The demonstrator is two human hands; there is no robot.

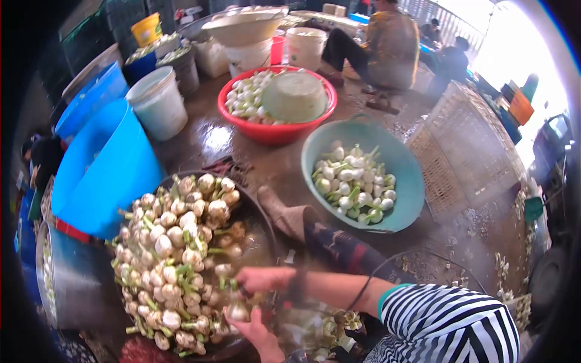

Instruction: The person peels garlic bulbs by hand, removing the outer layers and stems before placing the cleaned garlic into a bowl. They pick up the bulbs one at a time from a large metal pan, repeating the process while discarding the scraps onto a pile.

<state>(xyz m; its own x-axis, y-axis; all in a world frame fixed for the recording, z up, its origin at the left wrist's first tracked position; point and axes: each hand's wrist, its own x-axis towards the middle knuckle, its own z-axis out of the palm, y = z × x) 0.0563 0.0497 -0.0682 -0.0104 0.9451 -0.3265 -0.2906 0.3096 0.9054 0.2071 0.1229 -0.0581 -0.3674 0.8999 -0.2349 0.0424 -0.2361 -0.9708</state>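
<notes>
At the lower centre of the frame the left hand [257, 333] grips one bulb [238, 311], while the right hand [260, 280], just above, closes on something dark, too blurred to identify. If that is a blade, a slip could nick the left hand, and a slack grip could drop the bulb into the dark tub [255, 209] of heaped bulbs [163, 272] at lower left. A boot [287, 216] stands between this tub and the teal basin [404, 199] right of centre, partly blocking the way across.
</notes>
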